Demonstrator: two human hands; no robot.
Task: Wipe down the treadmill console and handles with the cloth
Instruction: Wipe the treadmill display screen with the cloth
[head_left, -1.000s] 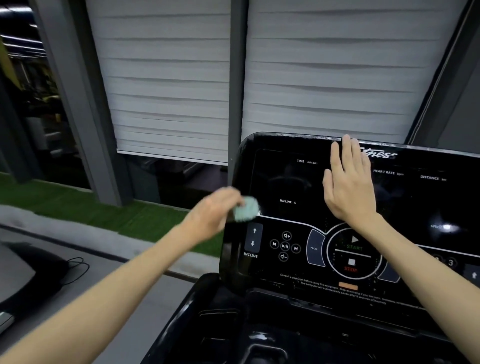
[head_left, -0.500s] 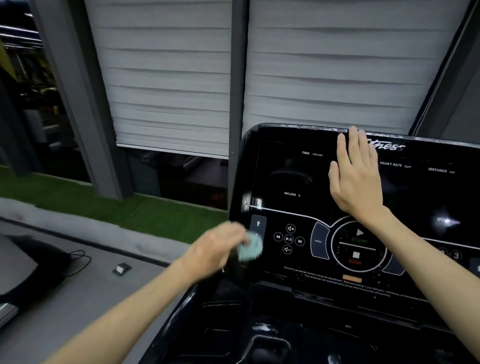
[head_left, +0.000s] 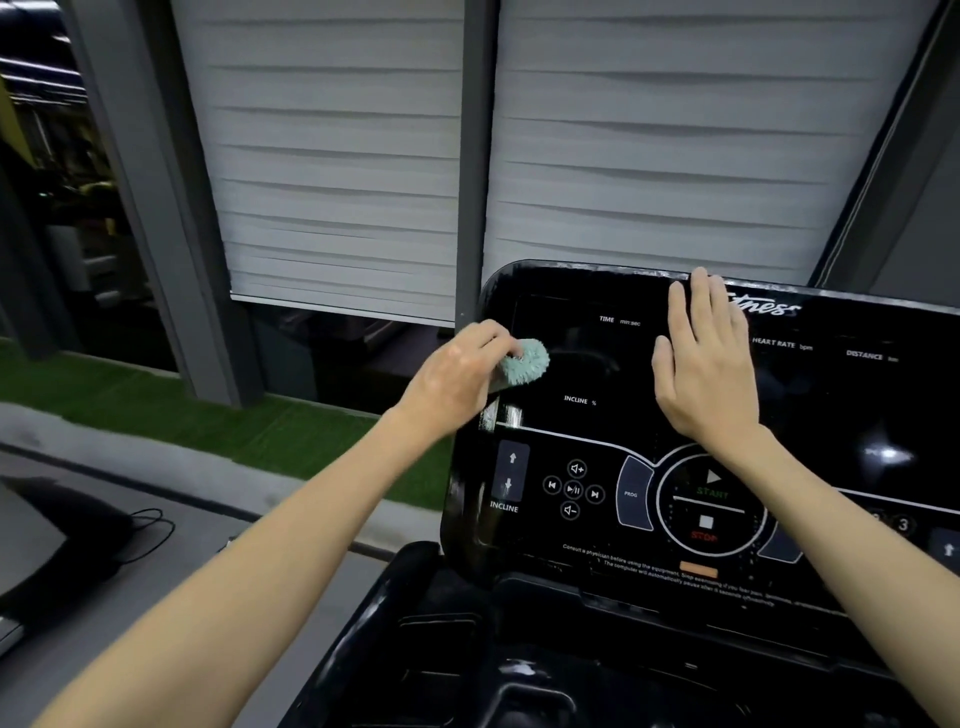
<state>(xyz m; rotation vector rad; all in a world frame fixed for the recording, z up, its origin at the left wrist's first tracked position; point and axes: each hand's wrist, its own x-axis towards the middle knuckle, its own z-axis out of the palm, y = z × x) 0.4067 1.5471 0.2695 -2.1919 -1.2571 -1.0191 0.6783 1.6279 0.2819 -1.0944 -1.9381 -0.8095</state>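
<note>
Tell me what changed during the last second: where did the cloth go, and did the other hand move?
The left hand, gripping the teal cloth, slid down the console along its left edge to beside the INCLINE arrows, then back up to the upper left of the screen, where it is now. The right hand stayed flat on the upper middle of the console. Nothing was taken or let go.

white blinds (head_left: 337, 156) | grey pillar (head_left: 470, 156) | green turf strip (head_left: 260, 431) | grey floor (head_left: 213, 527)
</note>
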